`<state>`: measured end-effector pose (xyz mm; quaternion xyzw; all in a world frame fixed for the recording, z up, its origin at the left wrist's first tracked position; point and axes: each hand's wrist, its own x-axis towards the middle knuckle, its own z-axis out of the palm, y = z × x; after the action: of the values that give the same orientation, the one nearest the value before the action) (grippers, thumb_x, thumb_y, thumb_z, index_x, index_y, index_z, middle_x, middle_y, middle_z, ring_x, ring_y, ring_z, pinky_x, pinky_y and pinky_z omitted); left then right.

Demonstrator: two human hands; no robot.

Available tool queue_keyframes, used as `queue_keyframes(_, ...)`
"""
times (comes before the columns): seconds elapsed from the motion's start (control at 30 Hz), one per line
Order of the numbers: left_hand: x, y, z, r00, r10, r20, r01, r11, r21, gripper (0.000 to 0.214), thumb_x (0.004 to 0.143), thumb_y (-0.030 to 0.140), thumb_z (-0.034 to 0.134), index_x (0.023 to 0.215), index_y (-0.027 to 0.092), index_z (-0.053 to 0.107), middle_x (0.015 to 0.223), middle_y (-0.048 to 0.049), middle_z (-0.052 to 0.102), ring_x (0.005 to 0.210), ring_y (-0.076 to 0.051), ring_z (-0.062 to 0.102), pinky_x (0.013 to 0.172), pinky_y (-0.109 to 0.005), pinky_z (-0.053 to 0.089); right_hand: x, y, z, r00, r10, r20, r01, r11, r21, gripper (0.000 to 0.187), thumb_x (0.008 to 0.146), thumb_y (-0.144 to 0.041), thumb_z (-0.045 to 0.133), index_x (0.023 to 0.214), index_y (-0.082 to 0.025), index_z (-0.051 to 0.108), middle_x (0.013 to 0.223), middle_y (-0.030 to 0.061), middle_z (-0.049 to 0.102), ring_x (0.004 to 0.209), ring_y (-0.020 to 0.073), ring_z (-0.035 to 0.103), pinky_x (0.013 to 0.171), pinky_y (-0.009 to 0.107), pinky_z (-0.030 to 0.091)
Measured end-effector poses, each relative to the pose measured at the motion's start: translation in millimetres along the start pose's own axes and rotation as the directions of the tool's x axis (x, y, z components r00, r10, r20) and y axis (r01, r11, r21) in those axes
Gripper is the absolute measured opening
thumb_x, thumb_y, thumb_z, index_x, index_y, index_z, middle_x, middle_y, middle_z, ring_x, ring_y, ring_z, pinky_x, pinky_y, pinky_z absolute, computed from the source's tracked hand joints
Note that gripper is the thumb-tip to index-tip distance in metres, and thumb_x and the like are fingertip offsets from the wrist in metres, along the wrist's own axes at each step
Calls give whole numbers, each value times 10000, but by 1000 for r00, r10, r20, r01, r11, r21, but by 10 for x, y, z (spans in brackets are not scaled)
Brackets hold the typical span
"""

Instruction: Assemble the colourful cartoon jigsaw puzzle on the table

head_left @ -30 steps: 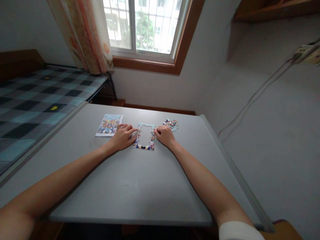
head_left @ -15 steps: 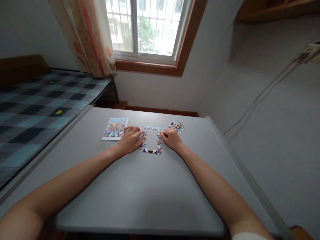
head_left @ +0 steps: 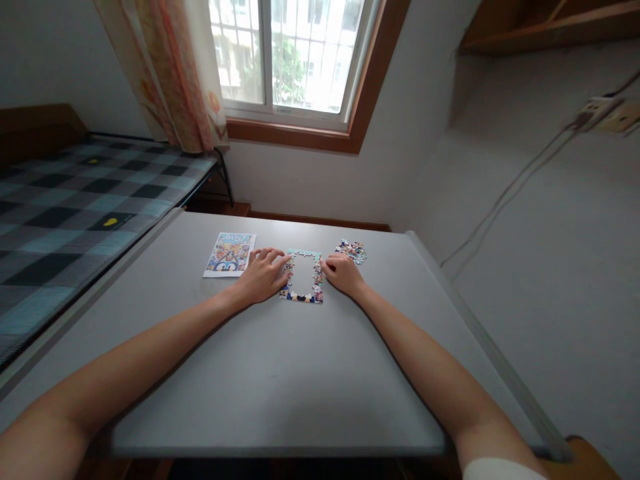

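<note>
A colourful rectangular jigsaw border [head_left: 301, 297] is lying flat on the grey table [head_left: 280, 373].
The left hand [head_left: 263, 275] is spreading its fingers, tips touching the border's left edge; the right hand [head_left: 343, 273] is bunching its fingers against the right edge, any pinch hidden.

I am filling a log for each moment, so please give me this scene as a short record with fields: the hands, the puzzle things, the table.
left hand: flat, fingers spread, fingertips at the left side of the puzzle frame
right hand: fingers curled at the frame's right side; a piece in them cannot be told
puzzle frame: only the border is joined, the middle bare
loose pieces: small heap, right of the frame
picture card: flat, left of the frame
table: grey, bears all these
</note>
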<state>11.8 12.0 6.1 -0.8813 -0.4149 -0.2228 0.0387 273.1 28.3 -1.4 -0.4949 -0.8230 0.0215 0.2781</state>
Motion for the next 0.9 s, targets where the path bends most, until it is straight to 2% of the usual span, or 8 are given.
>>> queue_keyframes(0.37,-4,-8,-5,1000,19,21,-18,999,-41,396,981,388,477,1326,231,588,1314,-111,612,1266,-301,480,1045,-486,309,-14,-1,-16,1000,-18,-14,18,1000,11,464,927,-258,509,470,-209,445,550,11,506,582,141,454,670,293,348)
queue_keyframes(0.57,-38,-41,30,1000,8,25,-7,999,-32,370,991,415,466,1267,237,636,1300,-98,627,1283,-312,472,1046,-495,326,-29,0,-1,998,-35,-50,34,999,-24,461,929,-262,503,475,-212,442,564,14,516,592,146,452,703,305,354)
queue_keyframes(0.77,-50,-40,25,999,38,31,-36,997,-65,368,1010,383,437,1283,236,635,1283,-86,639,1263,-280,492,1053,-457,353,-29,-41,-35,997,-72,-20,73,997,13,456,910,-273,531,473,-218,413,584,13,502,609,146,439,687,303,351)
queue_keyframes(0.9,-57,-30,33,999,26,27,-24,998,-56,356,1005,379,451,1271,237,640,1287,-84,641,1264,-277,495,1047,-460,356,-36,-52,-48,996,-71,-62,73,997,36,453,912,-273,520,480,-226,393,584,17,490,627,156,440,706,317,364)
